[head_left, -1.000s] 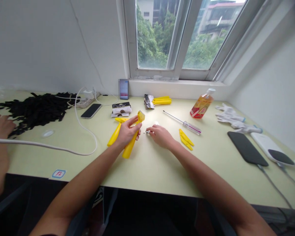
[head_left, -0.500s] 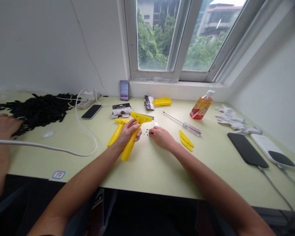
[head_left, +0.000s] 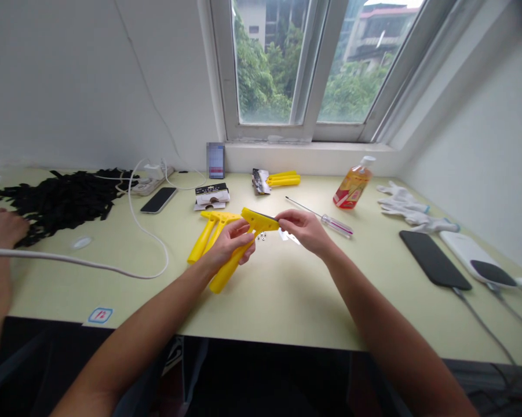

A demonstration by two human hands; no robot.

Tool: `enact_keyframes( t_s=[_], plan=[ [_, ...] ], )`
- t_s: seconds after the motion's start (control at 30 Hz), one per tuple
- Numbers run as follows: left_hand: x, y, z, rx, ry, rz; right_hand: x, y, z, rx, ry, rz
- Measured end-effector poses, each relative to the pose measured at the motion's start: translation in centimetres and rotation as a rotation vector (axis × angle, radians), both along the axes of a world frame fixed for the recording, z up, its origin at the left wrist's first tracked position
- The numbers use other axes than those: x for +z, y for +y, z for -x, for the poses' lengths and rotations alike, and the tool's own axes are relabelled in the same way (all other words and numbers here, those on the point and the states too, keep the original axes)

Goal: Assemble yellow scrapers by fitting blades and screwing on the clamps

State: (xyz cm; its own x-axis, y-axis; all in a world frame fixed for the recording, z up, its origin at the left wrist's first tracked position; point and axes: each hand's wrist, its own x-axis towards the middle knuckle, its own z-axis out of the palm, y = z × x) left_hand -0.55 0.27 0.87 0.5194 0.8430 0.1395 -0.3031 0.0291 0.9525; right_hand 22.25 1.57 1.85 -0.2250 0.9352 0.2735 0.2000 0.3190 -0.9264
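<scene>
My left hand [head_left: 232, 242] grips the handle of a yellow scraper [head_left: 228, 272], which is tilted up to the right above the table. A thin dark strip [head_left: 266, 216] runs along the scraper's head. At the right end of that head, my right hand [head_left: 304, 229] pinches the strip's end; its fingertips are partly hidden. Several small metal parts [head_left: 262, 236] lie below the head. White flat pieces [head_left: 289, 236] are beside my right hand. More yellow scrapers [head_left: 202, 240] rest on the table, left of the held one and partly behind my left hand.
A screwdriver [head_left: 336, 226], bottle [head_left: 351, 184], gloves [head_left: 406, 207] and dark phone [head_left: 434, 260] lie or stand right. Small boxes [head_left: 212, 196] and yellow handles [head_left: 284, 178] are behind. Left are a phone [head_left: 159, 200], a white cable [head_left: 108, 266], black strips [head_left: 65, 200] and another person's hand [head_left: 4, 227].
My right hand has risen from the small metal parts to the scraper's head. The held scraper has turned and shifted slightly right. Two yellow pieces at the right no longer show. The view has shifted slightly.
</scene>
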Motion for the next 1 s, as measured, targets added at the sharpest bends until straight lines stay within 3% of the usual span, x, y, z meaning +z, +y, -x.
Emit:
enact_keyframes(
  t_s=[0.2, 0.4, 0.63, 1.0],
  plan=[
    [0.3, -0.5, 0.0, 0.004, 0.025, -0.050, 0.2, -0.5, 0.0, -0.010, 0.069, 0.056],
    [0.6, -0.6, 0.2, -0.043, 0.032, -0.075, 0.7, -1.0, -0.2, -0.052, 0.068, 0.008],
    [0.6, -0.9, 0.2, -0.102, 0.074, -0.110, 0.9, -1.8, -0.3, 0.013, 0.087, -0.017],
    [0.5, -1.1, 0.5, -0.147, 0.234, -0.140, 2.0, -2.4, -1.4, 0.087, -0.301, -0.183]
  ],
)
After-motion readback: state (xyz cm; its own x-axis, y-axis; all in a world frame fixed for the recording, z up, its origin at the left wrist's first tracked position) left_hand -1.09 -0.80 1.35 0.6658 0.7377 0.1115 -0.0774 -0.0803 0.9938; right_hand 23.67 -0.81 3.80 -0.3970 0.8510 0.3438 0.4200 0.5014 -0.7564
